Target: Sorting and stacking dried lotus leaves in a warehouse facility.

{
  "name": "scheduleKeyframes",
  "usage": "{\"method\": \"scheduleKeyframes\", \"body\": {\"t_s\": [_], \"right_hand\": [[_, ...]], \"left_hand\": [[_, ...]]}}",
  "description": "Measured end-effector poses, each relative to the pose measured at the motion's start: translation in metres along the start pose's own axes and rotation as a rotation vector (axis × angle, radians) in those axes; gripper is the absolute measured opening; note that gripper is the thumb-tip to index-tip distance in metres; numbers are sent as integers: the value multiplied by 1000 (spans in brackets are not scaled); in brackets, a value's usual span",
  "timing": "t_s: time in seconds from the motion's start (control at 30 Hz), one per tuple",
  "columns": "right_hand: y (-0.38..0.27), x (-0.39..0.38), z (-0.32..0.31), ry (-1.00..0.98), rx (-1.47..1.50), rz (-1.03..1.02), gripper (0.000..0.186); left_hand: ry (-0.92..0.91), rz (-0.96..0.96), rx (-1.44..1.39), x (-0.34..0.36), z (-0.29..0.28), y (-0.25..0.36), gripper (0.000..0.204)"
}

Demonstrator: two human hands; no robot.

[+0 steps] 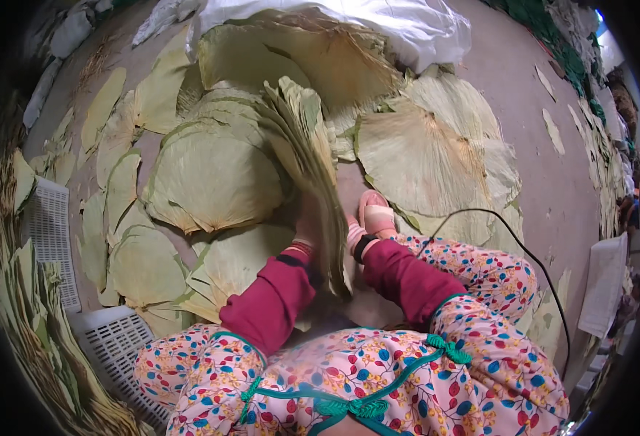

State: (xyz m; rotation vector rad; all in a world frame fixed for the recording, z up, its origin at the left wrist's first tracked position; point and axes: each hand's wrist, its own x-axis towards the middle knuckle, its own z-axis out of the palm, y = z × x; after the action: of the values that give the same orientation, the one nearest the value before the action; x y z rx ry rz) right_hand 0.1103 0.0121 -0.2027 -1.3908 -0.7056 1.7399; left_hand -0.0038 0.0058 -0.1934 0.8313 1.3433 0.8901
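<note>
A thick stack of large dried leaves (302,138), pale green and folded like lotus leaves, stands on edge between my hands. My left hand (305,227) grips its left side, with the fingers mostly hidden by the leaves. On the other side, my right hand (355,232) in a pink striped glove closes against the stack's edge; its fingertips are partly out of sight. Left of the stack lies a round pile of flat leaves (215,174). Another fan-shaped pile (422,156) spreads out to the right, beyond a pink slipper (377,212) on my foot.
White plastic baskets (113,330) stand at the left, beside upright bundles of leaves (44,341). A white sack (334,18) covers leaves at the far side. From my right knee a black cord (523,251) curves away. A white tub (602,283) stands far right.
</note>
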Motion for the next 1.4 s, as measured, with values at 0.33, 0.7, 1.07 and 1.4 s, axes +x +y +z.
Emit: {"method": "scheduleKeyframes", "body": {"t_s": [0.33,0.7,1.07,1.4], "right_hand": [[-120,-69,-8,-78,-803,-201,55],[-194,-115,47,165,-1297,-209,81],[-197,-113,51,320,-1621,-334,50],[-192,-106,39,268,-1702,-545,36]], "left_hand": [[-167,-190,-493,-15,13,58,74],[-177,586,1563,46,28,-11,35],[-128,346,737,30,10,-30,60],[144,102,199,-49,7,70,48]]}}
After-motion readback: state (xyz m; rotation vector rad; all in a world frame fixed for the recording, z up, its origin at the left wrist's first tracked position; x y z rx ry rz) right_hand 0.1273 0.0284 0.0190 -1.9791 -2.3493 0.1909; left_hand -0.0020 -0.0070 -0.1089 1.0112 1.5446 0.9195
